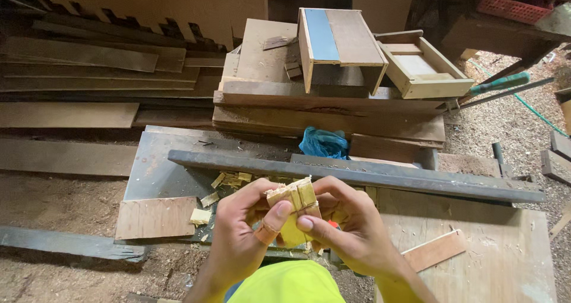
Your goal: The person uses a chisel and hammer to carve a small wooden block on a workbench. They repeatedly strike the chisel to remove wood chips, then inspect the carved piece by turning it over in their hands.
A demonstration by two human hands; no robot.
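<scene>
Head view: you hold a small bundle of pale wood blocks (294, 199) between both hands, right in front of your chest, above the near edge of the saw table (511, 261). Your left hand (241, 234) wraps the bundle's left side, thumb up along its face, a tan bandage on that thumb. Your right hand (351, 225) closes on the right side, thumb pressed low on the front. Both hands are clamped on the bundle, neither free.

The bundle stands roughly upright, long axis running top to bottom and tipped slightly right at the top. It sits dead centre between your hands, so neither is nearer. It is lifted clear of the table, touching nothing but your fingers.

Just beyond your knuckles, a long grey metal rail (357, 173) crosses the table left to right. Yellow offcuts (229, 181) lie by the rail to the left. A blue rag (324, 142) sits behind it, against the stacked planks (327, 109).
</scene>
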